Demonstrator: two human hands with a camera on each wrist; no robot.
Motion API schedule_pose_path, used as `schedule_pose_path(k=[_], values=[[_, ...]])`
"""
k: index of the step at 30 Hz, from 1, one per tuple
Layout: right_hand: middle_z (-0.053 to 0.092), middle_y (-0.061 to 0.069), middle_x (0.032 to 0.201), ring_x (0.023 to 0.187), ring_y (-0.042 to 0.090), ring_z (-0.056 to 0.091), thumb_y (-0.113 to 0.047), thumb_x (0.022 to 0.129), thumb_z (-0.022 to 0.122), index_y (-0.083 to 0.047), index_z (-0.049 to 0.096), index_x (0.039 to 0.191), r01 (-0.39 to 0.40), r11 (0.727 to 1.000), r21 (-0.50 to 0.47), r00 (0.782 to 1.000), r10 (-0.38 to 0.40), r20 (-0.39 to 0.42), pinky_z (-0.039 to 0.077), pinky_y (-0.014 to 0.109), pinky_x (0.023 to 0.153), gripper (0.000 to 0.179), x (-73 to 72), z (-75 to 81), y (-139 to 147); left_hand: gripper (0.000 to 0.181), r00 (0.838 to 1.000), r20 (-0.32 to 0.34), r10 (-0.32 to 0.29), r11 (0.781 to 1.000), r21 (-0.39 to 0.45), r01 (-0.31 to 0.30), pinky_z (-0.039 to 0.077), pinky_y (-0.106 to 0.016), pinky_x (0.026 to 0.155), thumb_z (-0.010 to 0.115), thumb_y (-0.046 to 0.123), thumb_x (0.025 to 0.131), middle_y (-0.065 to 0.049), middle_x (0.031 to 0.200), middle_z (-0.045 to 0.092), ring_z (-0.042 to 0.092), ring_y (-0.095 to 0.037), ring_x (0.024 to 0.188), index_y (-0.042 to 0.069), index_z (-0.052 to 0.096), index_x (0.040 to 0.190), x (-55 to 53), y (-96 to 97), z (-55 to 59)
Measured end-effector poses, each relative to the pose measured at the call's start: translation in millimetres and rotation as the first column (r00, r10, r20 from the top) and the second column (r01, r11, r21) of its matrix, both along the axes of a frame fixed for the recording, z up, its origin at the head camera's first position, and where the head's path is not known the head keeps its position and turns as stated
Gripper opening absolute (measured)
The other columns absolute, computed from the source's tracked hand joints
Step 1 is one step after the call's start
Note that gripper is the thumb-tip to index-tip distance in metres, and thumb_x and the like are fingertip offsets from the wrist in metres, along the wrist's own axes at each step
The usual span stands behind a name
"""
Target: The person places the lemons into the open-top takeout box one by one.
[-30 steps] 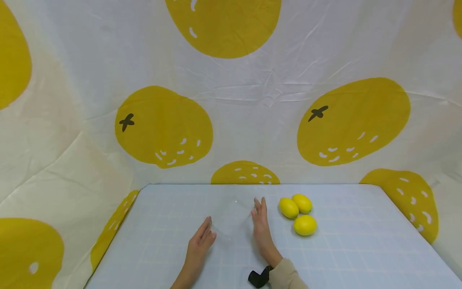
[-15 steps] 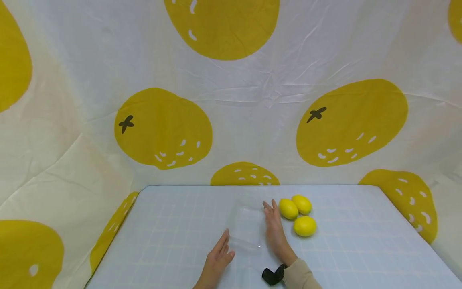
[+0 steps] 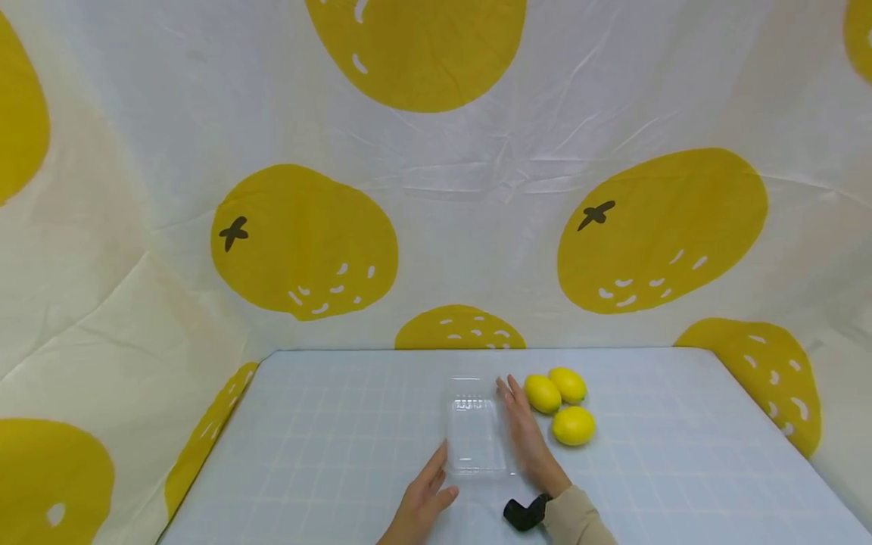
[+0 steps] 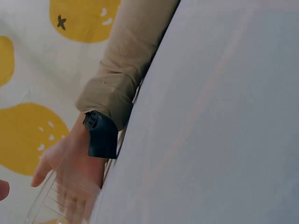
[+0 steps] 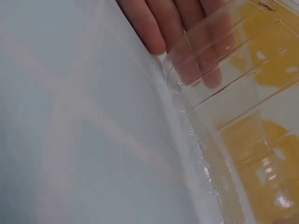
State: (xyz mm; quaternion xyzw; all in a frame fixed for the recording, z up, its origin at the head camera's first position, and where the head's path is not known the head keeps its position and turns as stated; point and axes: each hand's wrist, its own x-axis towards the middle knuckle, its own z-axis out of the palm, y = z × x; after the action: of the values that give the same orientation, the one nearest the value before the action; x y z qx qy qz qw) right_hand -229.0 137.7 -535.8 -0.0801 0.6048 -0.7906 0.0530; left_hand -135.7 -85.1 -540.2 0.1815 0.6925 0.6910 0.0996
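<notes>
A clear plastic container sits on the table between my two hands, its ridged wall close up in the right wrist view. My left hand lies along its near left side, fingers extended and fingertips right at the rim. Along the right side, my right hand is held flat with straight fingers; the left wrist view shows this hand through the plastic. Three yellow lemons lie in a cluster just right of the right hand's fingers.
A pale blue checked cloth covers the table. Behind it hangs a white curtain printed with big yellow fruits. A black wrist device is at the right cuff.
Both hands have moved right with the container, which has turned from slanted to nearly straight and settled lower. The right hand is now beside the lemons, which have stayed put.
</notes>
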Motion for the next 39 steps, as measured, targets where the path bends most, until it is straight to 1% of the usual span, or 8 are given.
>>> schedule_pose_path(k=[2,9,14,18,22,25,31,39], values=[[0.005,0.018,0.165,0.151,0.034,-0.005,-0.033,0.109,0.029,-0.009,-0.004,0.159,-0.018,1.0,-0.021,1.0,0.018,-0.012,-0.009,0.054,0.119,0.065,-1.4,-0.4,2,0.07,1.0,0.008,-0.01,1.0,-0.001,0.01,0.029,-0.026,0.114,0.053,0.016,0.101,-0.03,0.16,0.01,0.015,-0.049,0.144,-0.007,0.015,0.154,-1.9,-0.1,-0.2],[0.002,0.018,0.165,0.151,0.035,-0.008,-0.034,0.109,0.028,-0.011,-0.008,0.159,-0.015,1.0,-0.005,1.0,0.015,-0.021,-0.01,0.054,0.119,0.066,-3.0,-1.2,5,0.06,0.998,-0.054,-0.011,1.0,-0.009,0.011,0.027,-0.012,0.107,0.048,0.012,0.103,-0.035,0.155,0.02,0.02,-0.047,0.142,-0.013,0.021,0.151,-13.1,-1.2,-0.1],[0.003,0.016,0.165,0.151,0.032,-0.007,-0.037,0.108,0.03,-0.012,-0.007,0.159,0.008,1.0,0.026,1.0,-0.008,-0.011,-0.01,0.054,0.119,0.068,-3.1,-1.5,5,0.057,0.999,-0.032,0.02,0.999,-0.027,-0.02,0.029,-0.008,0.103,0.047,0.016,0.103,-0.032,0.153,0.028,0.026,-0.042,0.142,-0.01,0.028,0.15,-19.3,-1.8,1.5],[0.001,0.016,0.165,0.151,0.033,-0.008,-0.036,0.108,0.03,-0.012,-0.009,0.159,0.01,1.0,0.024,1.0,-0.01,-0.013,-0.011,0.054,0.119,0.068,-2.3,-2.4,5,0.059,1.0,-0.002,0.003,1.0,0.012,-0.003,0.026,-0.008,0.104,0.047,0.016,0.103,-0.031,0.155,0.023,0.02,-0.043,0.144,-0.012,0.026,0.149,-21.7,-2.2,1.5],[0.001,0.015,0.166,0.151,0.032,-0.007,-0.037,0.108,0.03,-0.014,-0.008,0.159,0.014,0.999,0.036,1.0,-0.015,0.008,-0.011,0.056,0.118,0.067,-0.4,-2.6,6,0.062,0.998,0.037,-0.05,0.995,0.087,0.046,0.024,-0.009,0.106,0.045,0.016,0.103,-0.031,0.157,0.013,0.01,-0.044,0.146,-0.016,0.019,0.149,-21.7,-2.8,1.9],[0.002,0.012,0.166,0.152,0.03,-0.007,-0.038,0.108,0.029,-0.016,-0.007,0.16,0.017,0.999,0.045,0.999,-0.018,0.026,-0.011,0.056,0.118,0.067,0.2,-2.3,5,0.063,0.996,0.056,-0.069,0.991,0.117,0.062,0.024,-0.008,0.106,0.044,0.016,0.103,-0.031,0.157,0.01,0.007,-0.044,0.146,-0.017,0.016,0.149,-21.3,-3.0,2.3],[0.002,0.013,0.166,0.152,0.031,-0.007,-0.036,0.109,0.028,-0.013,-0.007,0.159,0.015,1.0,0.02,1.0,-0.016,0.012,-0.011,0.056,0.118,0.065,0.2,-1.9,4,0.063,0.996,0.066,-0.061,0.991,0.122,0.052,0.025,-0.01,0.107,0.044,0.016,0.104,-0.031,0.158,0.01,0.008,-0.042,0.146,-0.016,0.016,0.149,-20.8,-4.3,2.3],[0.002,0.016,0.166,0.151,0.033,-0.005,-0.035,0.109,0.028,-0.01,-0.006,0.159,0.016,0.999,0.034,1.0,-0.015,-0.007,-0.01,0.057,0.118,0.066,1.8,-0.6,2,0.065,0.994,0.084,-0.065,0.99,0.133,0.054,0.025,-0.011,0.108,0.044,0.019,0.103,-0.03,0.159,0.007,0.006,-0.042,0.146,-0.016,0.014,0.15,-21.2,-3.9,1.7]])
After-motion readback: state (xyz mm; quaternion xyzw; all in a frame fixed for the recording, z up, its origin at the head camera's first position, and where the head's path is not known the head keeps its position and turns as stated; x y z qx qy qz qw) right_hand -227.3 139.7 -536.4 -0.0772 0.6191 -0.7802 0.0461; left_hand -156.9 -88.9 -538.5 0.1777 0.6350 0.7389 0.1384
